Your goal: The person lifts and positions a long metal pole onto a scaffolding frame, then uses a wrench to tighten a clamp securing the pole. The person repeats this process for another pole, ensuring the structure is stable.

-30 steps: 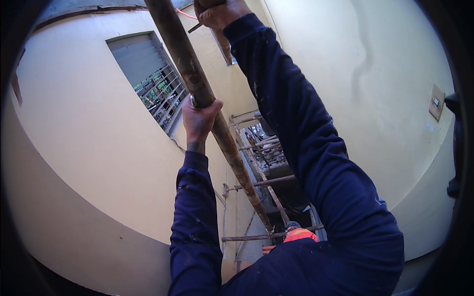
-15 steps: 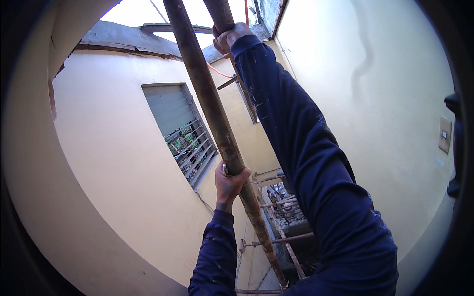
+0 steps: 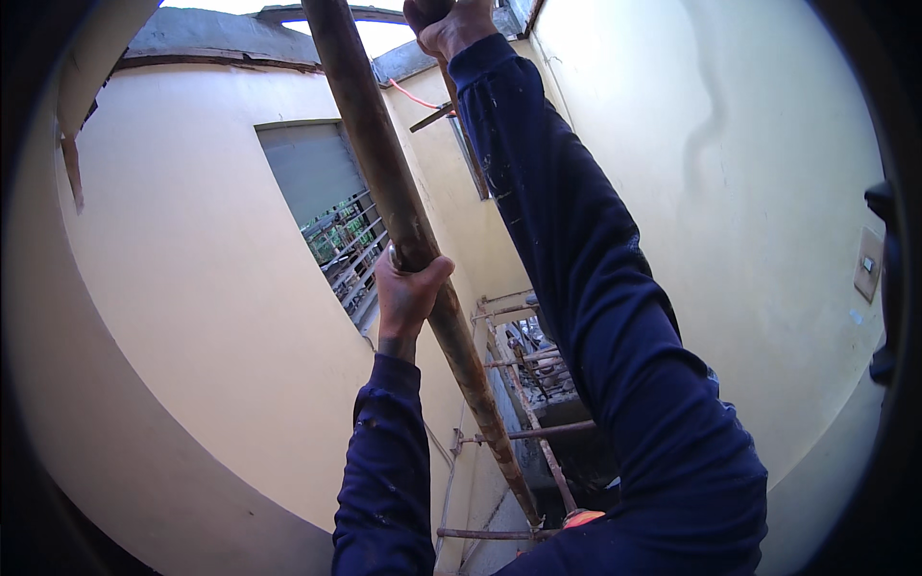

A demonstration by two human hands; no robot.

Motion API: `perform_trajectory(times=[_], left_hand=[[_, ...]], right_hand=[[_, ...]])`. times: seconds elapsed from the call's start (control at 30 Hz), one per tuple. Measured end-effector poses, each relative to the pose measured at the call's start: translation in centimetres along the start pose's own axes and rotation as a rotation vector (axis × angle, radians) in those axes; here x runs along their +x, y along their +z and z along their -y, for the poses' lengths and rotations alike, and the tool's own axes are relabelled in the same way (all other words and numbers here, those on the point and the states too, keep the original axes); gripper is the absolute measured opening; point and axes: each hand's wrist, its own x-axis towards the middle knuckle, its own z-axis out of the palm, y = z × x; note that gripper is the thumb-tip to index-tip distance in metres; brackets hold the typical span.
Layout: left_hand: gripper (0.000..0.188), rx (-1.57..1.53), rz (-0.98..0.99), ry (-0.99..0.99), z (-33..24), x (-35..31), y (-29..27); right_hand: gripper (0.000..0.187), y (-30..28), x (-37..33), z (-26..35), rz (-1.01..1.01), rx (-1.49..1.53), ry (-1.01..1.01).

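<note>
A long rusty metal pipe (image 3: 379, 144) slants across the view, from the top edge down to the lower middle. Around its middle, my left hand (image 3: 408, 293) is closed, thumb over the front; a ring shows on one finger. My right arm reaches up beside it in a dark blue sleeve. At the top edge my right hand (image 3: 456, 27) is wrapped round a second rusty pipe (image 3: 431, 12), of which only a short piece shows. The rest of that pipe is cut off by the picture or hidden behind the hand.
Rusty scaffold bars (image 3: 552, 431) cross below, near the long pipe's lower end. An orange object (image 3: 583, 518) shows partly there. A louvred window (image 3: 336, 221) is in the left wall, a light switch (image 3: 868, 264) on the right wall. A red cable (image 3: 413, 94) hangs ahead.
My left hand has moved up and a little left in view, still round the long pipe. My right hand has risen toward the top edge. The orange object has come into view below.
</note>
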Motion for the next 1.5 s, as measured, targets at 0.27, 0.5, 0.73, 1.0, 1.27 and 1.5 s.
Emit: perform_trajectory(times=[0.27, 0.5, 0.73, 1.0, 1.27, 1.5], left_hand=[[0.017, 0.007, 0.026, 0.057, -0.3, -0.1, 1.2], [0.018, 0.025, -0.027, 0.086, 0.5, -0.1, 1.2], [0.024, 0.089, 0.041, 0.059, 0.4, 0.0, 0.8], [0.028, 0.039, 0.046, 0.073, 0.6, 0.3, 0.8], [0.032, -0.051, 0.073, 0.038, 0.7, -0.1, 0.4], [0.039, -0.098, 0.112, 0.004, 0.1, -0.6, 0.5]], right_hand=[[0.028, -2.2, -3.0, 2.5, 0.243, -0.07, -0.001], [0.042, -2.8, -1.5, 2.5, 0.241, -0.136, -0.009], [0.066, -0.8, -2.1, 1.4, -0.05, -0.857, -0.203], [0.064, 1.7, 1.6, 5.3, -0.284, -2.191, -0.578], [0.051, 1.6, 7.7, 0.6, -0.14, -1.52, -0.818], [0.058, 3.4, 13.2, -0.4, -0.12, -1.57, -0.833]])
